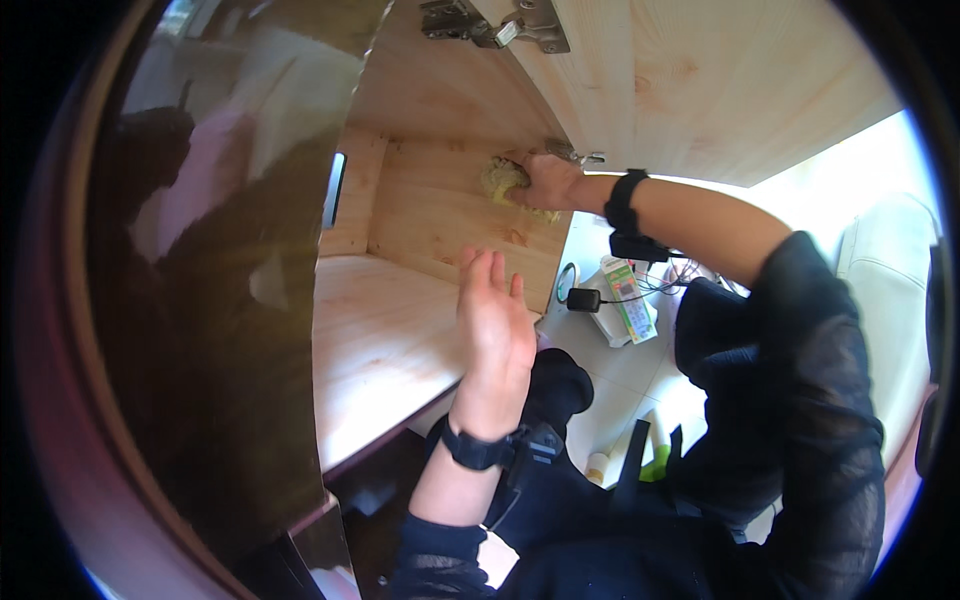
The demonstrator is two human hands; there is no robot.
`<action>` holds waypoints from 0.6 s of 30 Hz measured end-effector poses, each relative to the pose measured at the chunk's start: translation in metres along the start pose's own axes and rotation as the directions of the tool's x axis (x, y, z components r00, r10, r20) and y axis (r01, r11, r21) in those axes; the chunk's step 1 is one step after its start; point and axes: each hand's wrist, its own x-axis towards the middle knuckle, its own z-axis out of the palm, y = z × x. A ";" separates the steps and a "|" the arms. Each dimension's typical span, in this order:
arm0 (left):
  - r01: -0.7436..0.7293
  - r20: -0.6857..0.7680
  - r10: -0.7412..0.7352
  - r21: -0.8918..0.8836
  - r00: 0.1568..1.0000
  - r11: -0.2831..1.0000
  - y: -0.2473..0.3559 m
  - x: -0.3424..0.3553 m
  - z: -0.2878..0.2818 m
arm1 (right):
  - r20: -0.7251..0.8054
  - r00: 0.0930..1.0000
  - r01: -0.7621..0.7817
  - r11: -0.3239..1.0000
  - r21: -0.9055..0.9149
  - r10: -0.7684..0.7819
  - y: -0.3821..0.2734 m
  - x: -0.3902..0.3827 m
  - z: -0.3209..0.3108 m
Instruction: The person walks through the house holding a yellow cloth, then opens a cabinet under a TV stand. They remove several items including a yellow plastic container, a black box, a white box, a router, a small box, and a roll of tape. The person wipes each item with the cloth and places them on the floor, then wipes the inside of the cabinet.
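So this is looking into a pale wood cabinet. The right hand is up against the cabinet's inner wall, fingers closed around a yellowish cloth that's pressed flat to the wood, just below a metal hinge. The left hand is open, fingers together and pointing up, hovering over the front edge of the wooden shelf; can't tell if it actually touches it. Both wrists have black bands on. The glossy dark cabinet door stands open on the left, and a second hinge sits at the top of the light wood door overhead. Down on the white floor, to the right of the cabinet, there's a white-and-green carton with a small black plug just beside it.
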 end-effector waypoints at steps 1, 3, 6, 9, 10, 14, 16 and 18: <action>-0.083 0.006 0.083 -0.029 0.997 0.996 0.005 -0.001 0.000 | -0.130 0.991 -0.013 0.995 -0.100 0.000 0.013 0.015 0.019; -0.293 0.032 0.291 0.046 0.956 0.955 0.016 -0.004 0.000 | -0.325 0.946 -0.101 0.933 -0.346 -0.018 0.037 0.031 0.064; -0.461 0.076 0.456 0.111 0.887 0.880 0.027 -0.009 0.002 | -0.383 0.921 -0.086 0.917 -0.390 -0.077 0.049 0.047 0.113; -0.542 0.083 0.536 0.173 0.840 0.823 0.031 -0.011 0.005 | -0.172 0.941 0.223 0.915 -0.336 -0.292 0.033 0.028 0.152; -0.569 0.055 0.570 0.184 0.820 0.801 0.031 -0.011 0.006 | -0.105 0.924 0.315 0.886 -0.341 -0.369 0.026 0.017 0.163; -0.630 0.028 0.637 0.190 0.771 0.753 0.034 -0.009 0.003 | 0.142 0.769 0.637 0.728 -0.255 -0.623 0.025 -0.003 0.168; -0.627 0.018 0.636 0.187 0.772 0.756 0.036 -0.009 0.002 | 0.108 0.711 0.651 0.593 -0.473 -0.695 0.036 0.020 0.152; -0.630 0.006 0.646 0.225 0.763 0.743 0.037 -0.012 0.000 | -0.083 0.878 0.377 0.789 -0.485 -0.471 0.032 0.055 0.143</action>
